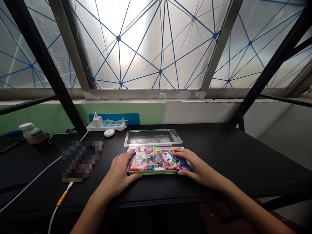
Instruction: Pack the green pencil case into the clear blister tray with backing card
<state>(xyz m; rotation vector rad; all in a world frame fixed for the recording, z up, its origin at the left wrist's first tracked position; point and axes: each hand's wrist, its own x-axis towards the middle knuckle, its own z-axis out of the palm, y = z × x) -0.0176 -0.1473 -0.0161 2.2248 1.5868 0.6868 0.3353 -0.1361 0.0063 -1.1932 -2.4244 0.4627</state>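
A person's left hand (119, 172) gripped one end of a colourful cartoon-printed case (158, 161) lying flat on a black desk (219, 182), just in front of a clear plastic tray (153, 138), as the right hand (200, 170) clasped the other end

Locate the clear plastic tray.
In the head view, the clear plastic tray lies on the black desk, just beyond the colourful case, right of the power strip.

Office-type workspace, prob. a desk by a window: black desktop (219, 156) under the left hand (119, 172) and right hand (197, 170), w/ power strip (106, 125) ahead of the left (frosted window (136, 45) beyond, blue-lined).
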